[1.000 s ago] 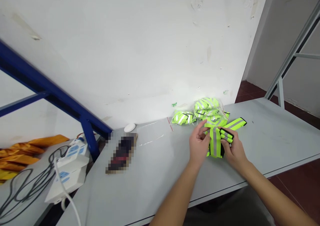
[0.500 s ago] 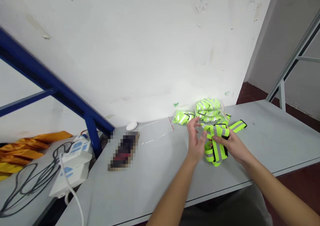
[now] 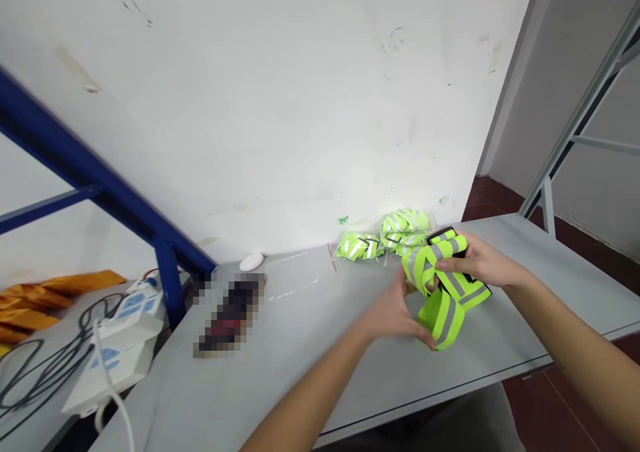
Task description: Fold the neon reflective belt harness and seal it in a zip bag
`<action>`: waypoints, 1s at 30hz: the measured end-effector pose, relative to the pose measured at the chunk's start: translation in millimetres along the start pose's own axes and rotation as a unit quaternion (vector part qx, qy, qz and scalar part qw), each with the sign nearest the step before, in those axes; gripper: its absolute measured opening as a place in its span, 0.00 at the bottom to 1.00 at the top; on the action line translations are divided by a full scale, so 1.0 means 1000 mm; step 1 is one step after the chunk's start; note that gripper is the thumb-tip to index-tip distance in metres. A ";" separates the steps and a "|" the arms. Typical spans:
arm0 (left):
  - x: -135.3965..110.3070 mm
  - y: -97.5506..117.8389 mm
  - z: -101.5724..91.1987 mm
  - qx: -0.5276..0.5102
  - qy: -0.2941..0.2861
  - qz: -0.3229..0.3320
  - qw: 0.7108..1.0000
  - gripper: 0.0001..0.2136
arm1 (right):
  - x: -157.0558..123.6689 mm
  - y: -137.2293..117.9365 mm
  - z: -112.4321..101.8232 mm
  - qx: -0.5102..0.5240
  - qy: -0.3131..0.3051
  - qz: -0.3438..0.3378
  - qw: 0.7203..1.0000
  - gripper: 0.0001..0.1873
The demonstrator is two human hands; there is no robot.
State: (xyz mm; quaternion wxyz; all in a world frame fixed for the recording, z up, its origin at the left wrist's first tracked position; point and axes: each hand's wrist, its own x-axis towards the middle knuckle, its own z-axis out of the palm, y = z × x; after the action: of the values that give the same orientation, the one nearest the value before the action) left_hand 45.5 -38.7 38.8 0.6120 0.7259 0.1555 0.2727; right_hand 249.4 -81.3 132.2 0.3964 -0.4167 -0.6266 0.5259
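Two hands on one looped lime-yellow reflective strap (image 3: 443, 320)

Left hand (image 3: 393, 315) half open in a wide C, fingertips on the strap's left side, thumb under its lower loop. Right hand (image 3: 475, 257) closed over the upper loop, fingers wrapped near a black end tab (image 3: 445, 234). Cannot tell whether the strap touches the grey metal table top (image 3: 295, 332) beneath it.

Risks: loops look loose, so any slack in the left hand could let the lower loop drop or twist. A swinging end could catch the clear plastic bags of folded lime-yellow straps (image 3: 405, 229) just behind the strap and push them toward the white plaster wall (image 3: 300, 105).

Edges: table's front edge lies near, in front of the strap; a slipped loop could hang over it. Most room for moving lies left of the strap, up to a pixelated dark object (image 3: 230, 315)
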 end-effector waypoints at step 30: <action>-0.123 0.006 -0.073 0.789 0.024 -0.124 0.602 0.17 | -0.078 0.122 0.006 -0.571 -0.105 -0.343 0.738 0.18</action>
State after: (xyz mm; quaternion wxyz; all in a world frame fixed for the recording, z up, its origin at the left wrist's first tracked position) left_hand -96.5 -49.8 27.4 -0.1741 0.8936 0.4134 -0.0175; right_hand 283.1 -144.0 6.6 0.1693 -0.2638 -0.9476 -0.0616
